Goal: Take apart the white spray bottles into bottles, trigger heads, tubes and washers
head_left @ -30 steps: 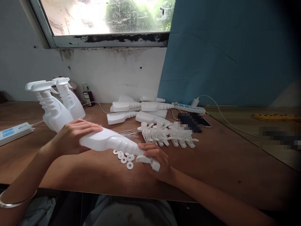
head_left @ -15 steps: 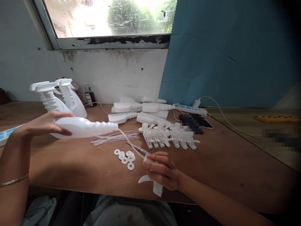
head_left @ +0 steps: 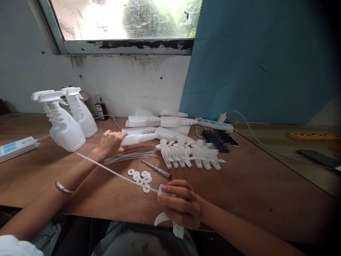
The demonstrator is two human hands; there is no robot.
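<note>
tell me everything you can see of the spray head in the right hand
The spray head is white and looks like plastic. It has a round collar, a curved trigger and a blocky nozzle end, with a long, thin, pale tube extending from the collar. The fingers of the right hand wrap its middle, hiding much of the body. It is held near the table's front edge, nozzle low, tube slanting up to the left; no bottle is attached.

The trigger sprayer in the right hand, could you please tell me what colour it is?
The trigger sprayer is white, as the head view shows.
</note>
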